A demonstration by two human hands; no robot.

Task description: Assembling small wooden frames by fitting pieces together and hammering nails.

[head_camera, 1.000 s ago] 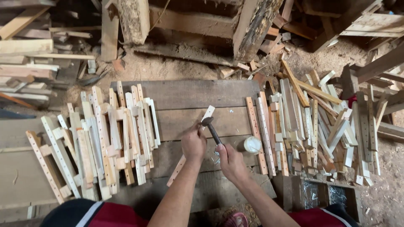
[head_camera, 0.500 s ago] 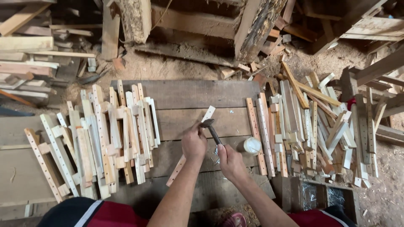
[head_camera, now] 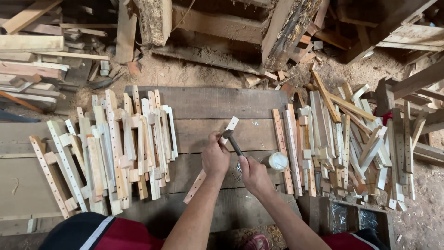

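Note:
My left hand [head_camera: 215, 156] presses down on a long thin wooden slat [head_camera: 230, 125] that lies diagonally across the plank bench [head_camera: 208, 104]. Its fingers pinch near the slat's upper part, where the hammer head rests. My right hand [head_camera: 253, 175] grips the dark handle of a small hammer [head_camera: 232, 141], whose head sits against the slat just right of my left fingers. The slat's lower end [head_camera: 193, 190] shows below my left wrist.
A pile of assembled slat frames [head_camera: 111, 148] lies left of my hands. Loose drilled slats [head_camera: 337, 143] are heaped to the right. A small white round container [head_camera: 278, 161] stands beside my right hand. A box of nails [head_camera: 351, 217] sits at the lower right. Rough timber [head_camera: 286, 28] crowds the far side.
The hammer head has dropped from slightly above the slat to rest on it. Both hands stay in the same place.

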